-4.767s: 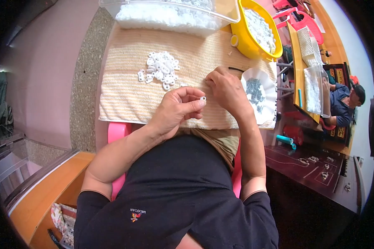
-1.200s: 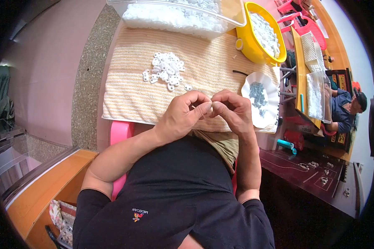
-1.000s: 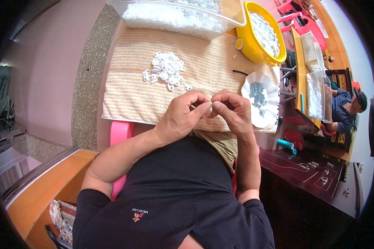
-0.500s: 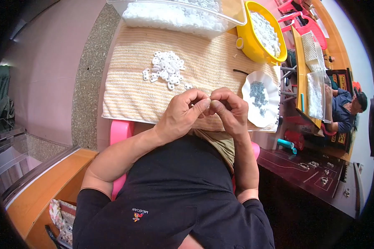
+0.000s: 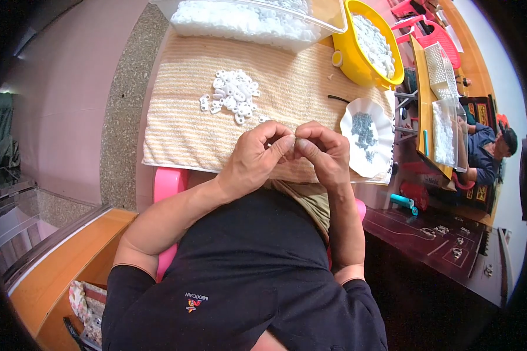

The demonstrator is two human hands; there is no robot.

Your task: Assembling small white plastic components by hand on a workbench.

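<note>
My left hand [image 5: 256, 153] and my right hand [image 5: 324, 153] meet fingertip to fingertip above the near edge of a striped towel [image 5: 181, 131]. Both are closed in a pinch. What they hold between them is too small and too covered to name; a bit of white shows by the left fingers. Just beyond my left hand lies a loose pile of small white plastic pieces with holes [image 5: 235, 93]. A white fluted dish [image 5: 357, 162] stands to the right of my right hand, with many small dark grey pieces [image 5: 364, 130] in it.
At the far edge stands a clear plastic bin [image 5: 246, 36] full of white pieces. Beside it is a yellow tub [image 5: 351, 64], also filled with white pieces. A thin black stick [image 5: 338, 99] lies near the dish. Another person [image 5: 486, 149] sits at a table on the right.
My fingers have shifted only slightly, still pinched together. A bit of white now shows by the left fingertips. The rest of the scene stays as it was.
</note>
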